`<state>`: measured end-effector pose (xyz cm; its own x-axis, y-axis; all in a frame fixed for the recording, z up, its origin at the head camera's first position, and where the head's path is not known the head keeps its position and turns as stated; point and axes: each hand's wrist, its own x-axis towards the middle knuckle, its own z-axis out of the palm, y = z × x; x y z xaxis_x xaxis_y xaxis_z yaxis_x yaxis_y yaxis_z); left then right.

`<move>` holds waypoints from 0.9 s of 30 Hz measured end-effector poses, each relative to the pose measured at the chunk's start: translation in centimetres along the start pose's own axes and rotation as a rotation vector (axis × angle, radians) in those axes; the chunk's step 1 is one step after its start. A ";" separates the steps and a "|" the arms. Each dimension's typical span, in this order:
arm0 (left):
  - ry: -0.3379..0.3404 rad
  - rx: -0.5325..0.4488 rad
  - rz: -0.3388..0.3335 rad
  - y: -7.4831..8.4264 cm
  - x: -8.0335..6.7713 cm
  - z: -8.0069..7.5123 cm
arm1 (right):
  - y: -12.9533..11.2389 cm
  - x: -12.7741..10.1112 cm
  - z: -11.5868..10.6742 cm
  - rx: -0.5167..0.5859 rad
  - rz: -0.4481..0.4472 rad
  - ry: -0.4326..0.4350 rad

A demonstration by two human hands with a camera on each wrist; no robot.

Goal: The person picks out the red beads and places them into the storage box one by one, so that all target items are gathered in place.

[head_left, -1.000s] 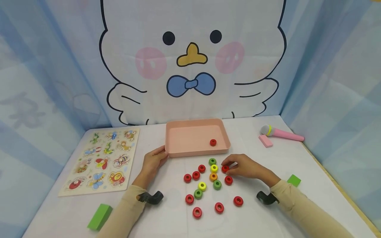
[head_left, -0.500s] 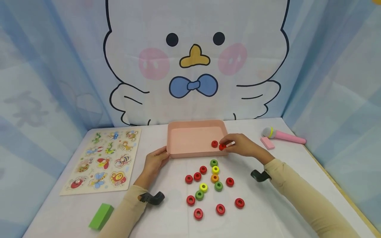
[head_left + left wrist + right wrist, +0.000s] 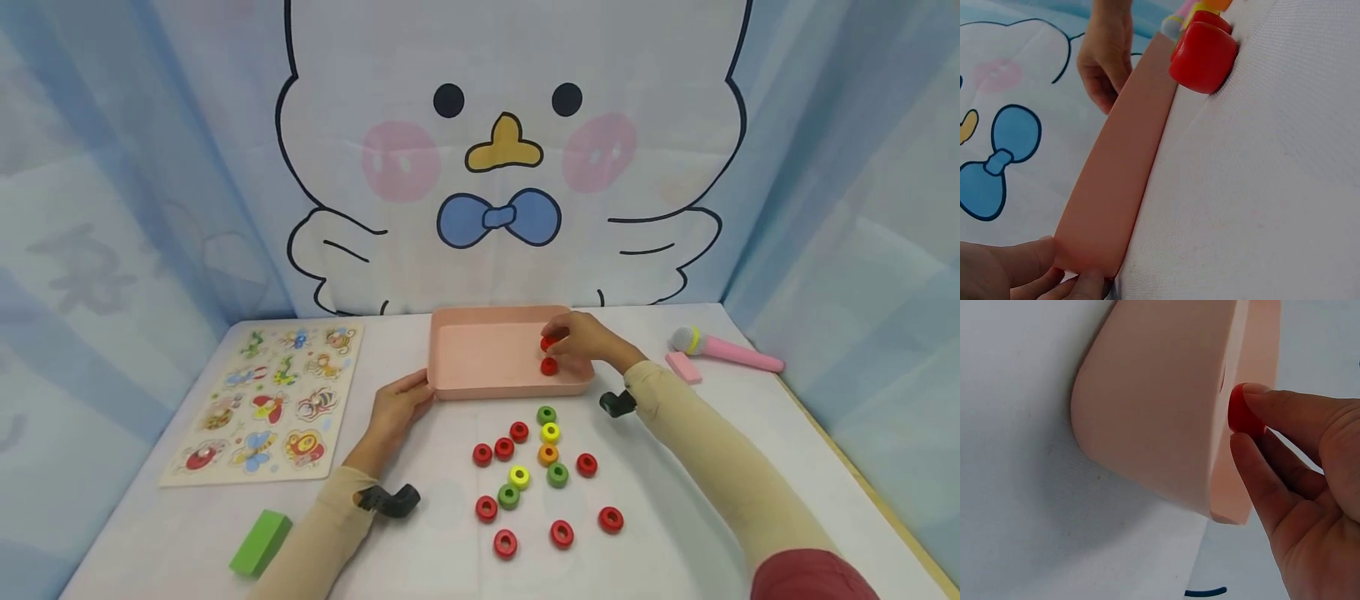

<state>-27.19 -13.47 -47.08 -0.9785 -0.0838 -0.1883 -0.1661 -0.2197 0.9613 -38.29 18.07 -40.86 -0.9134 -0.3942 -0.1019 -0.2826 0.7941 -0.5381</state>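
Note:
A pink tray [image 3: 480, 317] stands at the back middle of the white table. My right hand [image 3: 581, 340] reaches over the tray's right part and pinches a red ring [image 3: 549, 342] between thumb and fingers, seen also as the red ring [image 3: 1242, 412] beside the tray wall [image 3: 1154, 406]. Another red ring [image 3: 550, 366] lies in the tray just below it. My left hand [image 3: 397, 407] holds the tray's front left corner [image 3: 1094, 247]. Several red, green, yellow and orange rings [image 3: 547, 455] lie on the table in front of the tray.
A wooden insect puzzle board [image 3: 262, 400] lies at the left. A green block [image 3: 260, 542] sits near the front left. A pink toy microphone [image 3: 726, 351] and a pink block [image 3: 683, 367] lie at the right. Fabric walls enclose the table.
My right hand lifted a red ring from the group on the table, carried it back over the tray's front rim, and now holds it over the tray. The left hand stayed put.

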 end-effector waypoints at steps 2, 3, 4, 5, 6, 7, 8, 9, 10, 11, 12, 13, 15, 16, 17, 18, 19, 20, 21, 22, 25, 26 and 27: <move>-0.005 0.012 0.001 0.0 0.0 0.1 | 0.2 0.3 0.1 0.005 0.019 0.000; -0.006 0.018 0.002 0.0 0.0 0.1 | 0.3 0.5 0.1 0.009 0.027 0.001; -0.008 0.026 0.001 0.0 0.0 0.1 | 0.4 0.6 0.1 0.016 0.039 0.002; -0.008 0.030 -0.001 0.0 0.0 0.1 | 0.4 0.7 0.2 0.021 0.046 0.004; -0.006 0.033 -0.003 0.0 0.0 0.1 | 0.4 0.8 0.2 0.028 0.054 0.005; -0.005 0.036 -0.002 0.0 0.0 0.1 | 0.5 0.9 0.3 0.031 0.055 0.003; -0.005 0.037 0.001 0.0 0.0 0.1 | 0.5 0.9 0.3 0.032 0.056 0.000; -0.004 0.035 -0.001 0.0 0.0 0.1 | 0.5 1.0 0.4 0.030 0.054 -0.003; -0.007 0.033 0.001 0.0 0.0 0.1 | 0.5 1.1 0.5 0.028 0.052 -0.006; -0.008 0.030 0.002 -0.1 0.0 0.1 | 0.5 1.1 0.6 0.028 0.050 -0.011; -0.010 0.026 0.005 -0.1 0.0 0.1 | 0.6 1.2 0.7 0.027 0.050 -0.016; -0.011 0.020 0.007 -0.1 0.0 0.1 | 0.7 1.2 0.7 0.027 0.049 -0.023; -0.016 0.008 0.013 -0.2 0.0 0.0 | 0.9 1.4 0.9 0.031 0.055 -0.033; -0.019 0.004 0.017 -0.2 0.0 0.0 | 1.0 1.5 0.9 0.032 0.058 -0.037; -0.019 -0.001 0.018 -0.2 -0.1 0.0 | 1.1 1.6 1.0 0.034 0.060 -0.043; -0.019 -0.006 0.019 -0.2 -0.1 0.0 | 1.2 1.6 1.0 0.034 0.062 -0.044; -0.019 -0.011 0.019 -0.2 -0.1 0.0 | 1.3 1.7 1.0 0.032 0.059 -0.047; -0.019 -0.013 0.022 -0.2 -0.1 0.0 | 1.3 1.7 1.0 0.030 0.060 -0.046; -0.019 -0.014 0.022 -0.2 -0.1 0.0 | 1.3 1.8 1.0 0.027 0.056 -0.045; -0.018 -0.010 0.022 -0.2 -0.1 0.0 | 1.3 1.8 1.1 0.025 0.053 -0.044; -0.018 -0.003 0.016 -0.1 -0.1 -0.1 | 1.3 2.0 1.1 0.022 0.046 -0.041; -0.018 0.004 0.014 -0.1 0.0 -0.1 | 1.3 2.0 1.1 0.023 0.046 -0.041; -0.019 0.008 0.013 -0.1 0.0 -0.1 | 1.2 2.0 1.1 0.026 0.046 -0.040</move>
<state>-27.13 -13.58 -47.17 -0.9827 -0.0680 -0.1722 -0.1545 -0.2111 0.9652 -40.19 17.73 -42.69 -0.9125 -0.3764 -0.1604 -0.2327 0.7999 -0.5532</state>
